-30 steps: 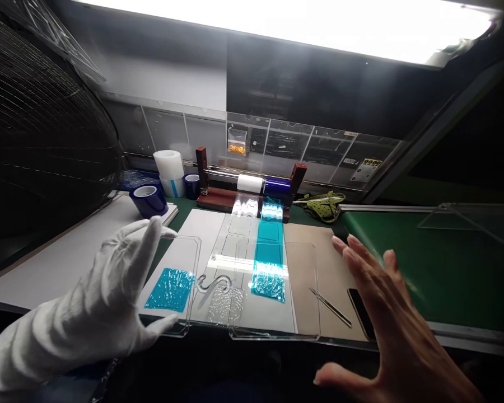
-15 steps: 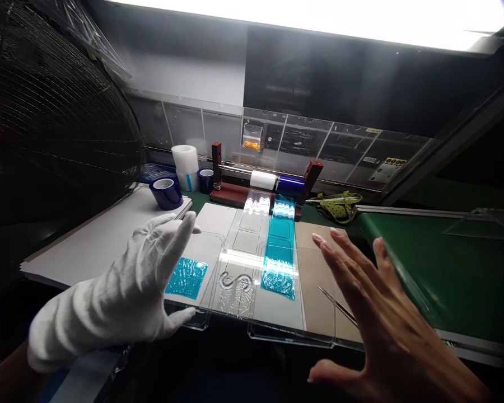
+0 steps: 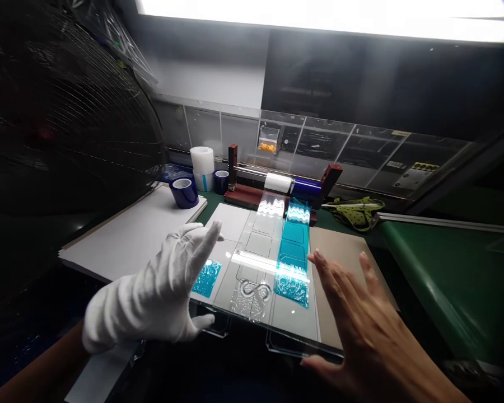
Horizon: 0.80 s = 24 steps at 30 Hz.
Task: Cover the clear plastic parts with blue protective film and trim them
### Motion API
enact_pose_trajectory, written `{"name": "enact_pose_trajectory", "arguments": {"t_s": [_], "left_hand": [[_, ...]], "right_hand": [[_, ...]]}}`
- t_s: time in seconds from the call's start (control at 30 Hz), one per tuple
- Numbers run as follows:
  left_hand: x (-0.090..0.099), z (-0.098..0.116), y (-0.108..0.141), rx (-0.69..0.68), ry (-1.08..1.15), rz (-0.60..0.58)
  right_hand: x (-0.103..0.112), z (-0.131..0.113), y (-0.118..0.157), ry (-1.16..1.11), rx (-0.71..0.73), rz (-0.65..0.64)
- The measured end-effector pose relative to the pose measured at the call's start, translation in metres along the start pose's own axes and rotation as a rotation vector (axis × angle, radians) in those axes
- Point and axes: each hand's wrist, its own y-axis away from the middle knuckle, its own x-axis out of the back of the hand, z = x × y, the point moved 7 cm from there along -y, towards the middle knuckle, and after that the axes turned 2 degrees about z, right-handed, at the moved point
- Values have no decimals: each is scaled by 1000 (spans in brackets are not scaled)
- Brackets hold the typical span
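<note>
My left hand (image 3: pixel 168 285), in a white glove, is raised over the left part of the work surface, thumb and fingers apart, with nothing in it. Just beyond its fingers lies a blue film piece (image 3: pixel 208 279). My right hand (image 3: pixel 357 319) is bare and spread above the brown board (image 3: pixel 344 252), holding nothing. Between the hands, a clear film strip (image 3: pixel 258 243) and a blue film strip (image 3: pixel 293 252) run down from a white roll (image 3: pixel 278 182) and a dark blue roll (image 3: pixel 306 186). A clear curled piece (image 3: pixel 255 290) lies near the front edge.
Tape rolls (image 3: pixel 185 193) stand on and behind a stack of white sheets (image 3: pixel 126 235) at left. A large fan (image 3: pixel 88 112) is at far left. The roll holder (image 3: pixel 247 196) stands behind the strips, with a green patterned pouch (image 3: pixel 355 211) to its right.
The view has shifted, so the bench appears further right. My right hand is closer to the blue strip and now covers the tweezers seen before. Both hands remain open.
</note>
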Motion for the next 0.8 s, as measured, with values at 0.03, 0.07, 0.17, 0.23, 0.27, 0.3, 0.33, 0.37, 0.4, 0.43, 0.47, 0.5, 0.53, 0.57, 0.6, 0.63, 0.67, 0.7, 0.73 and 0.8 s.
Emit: {"name": "enact_pose_trajectory", "arguments": {"t_s": [0.03,0.07,0.17,0.23,0.27,0.3,0.33,0.37,0.4,0.43,0.47,0.5,0.53,0.57,0.6,0.63,0.67,0.7,0.73,0.8], "left_hand": [[-3,-2,2,24,60,-32],[-5,-3,4,39,136,-54],[-15,0,11,47,442,-56],[-23,6,14,52,669,12],[-30,9,14,66,774,45],[-37,12,15,88,869,71],[-45,16,15,109,955,84],[-53,19,14,127,1030,91],[-59,21,14,140,1090,91],[-63,22,13,149,1127,85],[-64,21,12,153,1137,72],[-63,19,11,156,1114,46],[-61,15,9,153,1060,-2],[-59,11,7,148,977,-75],[-57,7,5,139,868,-169],[-55,5,3,123,742,-267],[-54,3,-1,114,586,-359],[-52,2,-5,103,418,-434],[-51,4,-11,83,250,-493],[-52,15,-23,12,-58,-578]], "right_hand": [[-1,0,1,-23,2,13],[-3,1,2,-55,0,23],[-13,1,4,-192,-40,20],[-22,-1,5,-287,-68,0],[-26,-2,6,-327,-76,-14],[-31,-4,6,-361,-82,-29],[-35,-6,6,-389,-88,-45],[-38,-6,7,-409,-94,-58],[-40,-5,9,-421,-101,-66],[-41,-3,10,-423,-111,-73],[-42,1,12,-415,-122,-81],[-41,6,14,-392,-133,-88],[-40,12,16,-354,-139,-97],[-38,17,17,-309,-135,-109],[-35,21,17,-258,-121,-122],[-32,23,15,-204,-99,-135],[-29,23,12,-152,-71,-148],[-27,20,7,-105,-37,-158],[-25,16,0,-64,0,-167],[-24,5,-14,21,62,-173]]}}
